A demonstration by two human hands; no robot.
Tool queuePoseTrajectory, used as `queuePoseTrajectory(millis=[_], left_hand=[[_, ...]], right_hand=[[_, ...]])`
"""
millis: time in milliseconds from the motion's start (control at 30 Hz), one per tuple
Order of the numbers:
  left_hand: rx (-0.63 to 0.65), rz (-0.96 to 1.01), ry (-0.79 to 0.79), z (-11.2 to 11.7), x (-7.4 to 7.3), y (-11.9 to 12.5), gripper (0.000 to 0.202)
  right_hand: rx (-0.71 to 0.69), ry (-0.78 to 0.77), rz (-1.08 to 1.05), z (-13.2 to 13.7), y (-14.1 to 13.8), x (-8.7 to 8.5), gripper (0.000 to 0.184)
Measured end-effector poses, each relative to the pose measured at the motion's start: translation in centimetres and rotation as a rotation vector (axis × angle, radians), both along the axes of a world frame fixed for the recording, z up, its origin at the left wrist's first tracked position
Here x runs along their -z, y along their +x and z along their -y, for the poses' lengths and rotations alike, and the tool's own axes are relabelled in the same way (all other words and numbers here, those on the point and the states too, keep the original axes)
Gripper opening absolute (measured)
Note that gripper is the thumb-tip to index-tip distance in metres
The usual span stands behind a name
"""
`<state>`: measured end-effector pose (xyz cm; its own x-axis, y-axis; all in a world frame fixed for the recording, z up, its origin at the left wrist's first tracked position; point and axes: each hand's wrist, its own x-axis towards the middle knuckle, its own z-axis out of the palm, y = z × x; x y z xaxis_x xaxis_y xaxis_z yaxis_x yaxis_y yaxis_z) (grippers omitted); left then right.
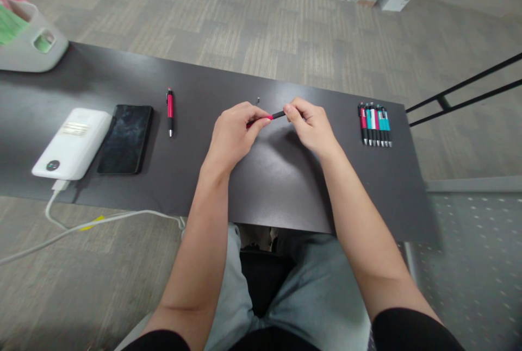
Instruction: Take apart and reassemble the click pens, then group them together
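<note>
Over the middle of the dark table (281, 177), a red and black pen (278, 115) is held level between my two hands. My left hand (236, 131) is closed on its red part, with thumb and fingers pinched together. At the other end, my right hand (308, 123) pinches the black grip, and its fingers cover the tip. A tiny dark piece (258, 100) lies just beyond my left hand, too small to name. Another red and black pen (170, 112) rests to the left. Several pens (374, 124) in red, teal and white lie side by side at the right.
A white power bank (73, 143) with a plugged-in cable (110, 219) lies on the left, touching or beside a black phone (126, 139). A white basket (53, 49) stands at the far left corner. Black metal bars (465, 90) extend beyond the table's right end.
</note>
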<state>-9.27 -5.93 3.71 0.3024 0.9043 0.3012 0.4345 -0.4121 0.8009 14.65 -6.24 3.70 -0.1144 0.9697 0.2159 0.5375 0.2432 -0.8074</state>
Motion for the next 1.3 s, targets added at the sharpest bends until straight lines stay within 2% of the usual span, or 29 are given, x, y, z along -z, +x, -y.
queuePoseTrajectory(millis=[267, 433, 533, 700, 833, 967, 1067, 1167, 1233, 1300], left_hand=[[-0.028, -0.022, 0.008, 0.2, 0.0, -0.1, 0.013], [-0.056, 0.027, -0.032, -0.1, 0.5, -1.2, 0.009], [-0.130, 0.081, -0.057, -0.5, 0.6, -2.4, 0.006], [-0.196, 0.135, -0.074, -0.9, 0.8, -3.6, 0.007], [-0.233, 0.134, -0.084, -1.0, 1.0, -3.8, 0.008], [-0.238, 0.136, -0.086, -1.1, 1.5, -4.1, 0.006], [-0.229, 0.144, -0.093, -1.2, 1.8, -4.2, 0.006], [-0.185, 0.131, -0.105, -1.2, 1.7, -4.0, 0.005], [-0.158, 0.111, -0.116, -1.1, 1.5, -3.7, 0.005], [-0.133, 0.095, -0.124, -1.0, 1.4, -3.3, 0.004]], right_hand=[[-0.029, -0.024, -0.002, -0.1, -0.5, 0.6, 0.080], [-0.008, -0.094, -0.105, -0.4, -0.5, 1.8, 0.080], [0.049, -0.079, -0.125, -0.9, 0.2, 2.7, 0.068], [0.073, -0.030, 0.052, -3.4, -0.5, 3.9, 0.025], [0.042, 0.012, 0.160, -6.0, -2.8, 4.2, 0.026], [0.052, 0.003, 0.162, -7.2, -3.6, 4.4, 0.006], [0.081, -0.047, -0.034, -6.6, -2.6, 4.4, 0.016], [0.099, -0.102, -0.279, -4.6, -0.9, 3.9, 0.039], [0.117, -0.114, -0.358, -3.0, -0.1, 3.4, 0.053], [0.130, -0.127, -0.389, -1.7, 0.4, 3.2, 0.059]])
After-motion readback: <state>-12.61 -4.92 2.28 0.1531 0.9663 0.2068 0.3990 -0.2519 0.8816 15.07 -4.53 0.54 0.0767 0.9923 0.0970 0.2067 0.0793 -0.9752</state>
